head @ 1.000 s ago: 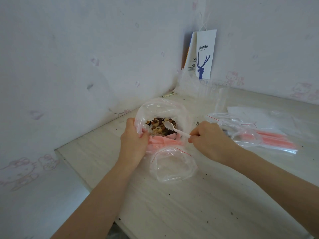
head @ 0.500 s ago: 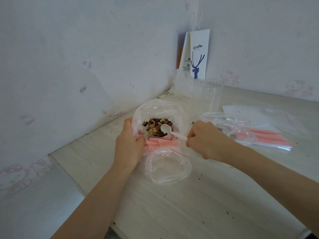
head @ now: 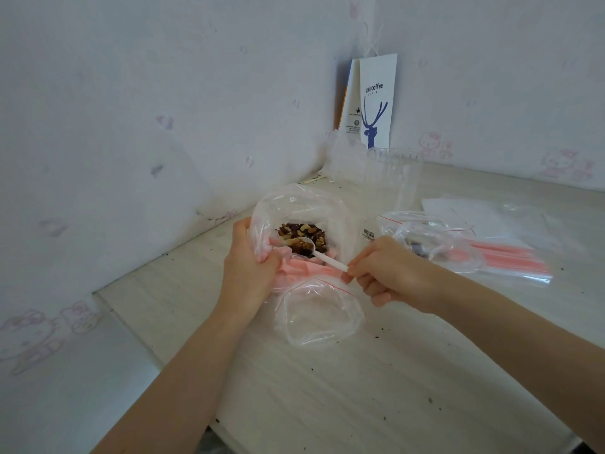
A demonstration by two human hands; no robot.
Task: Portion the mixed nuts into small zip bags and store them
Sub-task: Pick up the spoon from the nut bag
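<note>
White spoon (head: 323, 256) in one nut bag (head: 304, 204); one open zip bag (head: 319, 317).

White paper bag (head: 378, 103) in the wall corner: lettering "uckin coffee" above a blue deer-head logo. Its side panel bears a crown emblem and fine print, too small to read. Barcode sticker (head: 368, 234) on a clear zip bag (head: 409, 221): digits illegible.
</note>
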